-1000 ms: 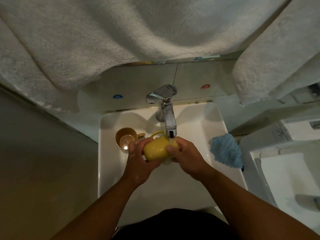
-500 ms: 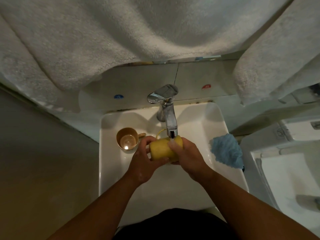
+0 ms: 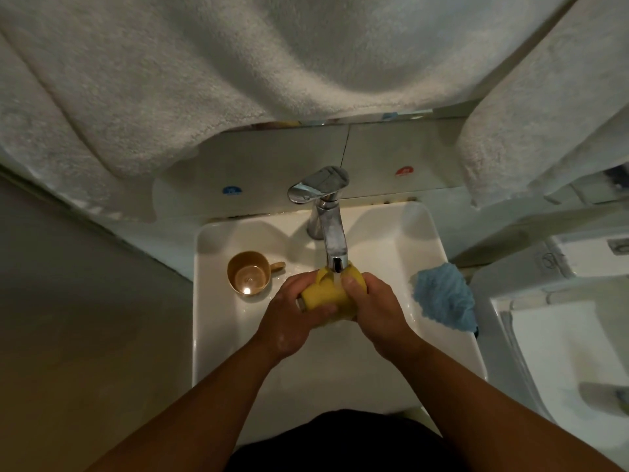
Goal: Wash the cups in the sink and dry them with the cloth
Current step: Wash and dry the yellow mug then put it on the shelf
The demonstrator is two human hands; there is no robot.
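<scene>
Over the middle of the white rectangular ceramic sink (image 3: 218, 335), both hands grasp a yellow plastic cup with a handle (image 3: 325, 294), held under the spout of the chrome lever tap (image 3: 332, 240) where a thin stream of water runs onto it. The left hand (image 3: 289, 321) wraps its fingers around the cup's left side, while the right hand (image 3: 374, 311) curls over its right side. A tan plastic cup with a small handle (image 3: 250, 272) stands upright near the sink's back left corner, and a crumpled light blue cloth (image 3: 442, 301) lies on the sink's right edge.
</scene>
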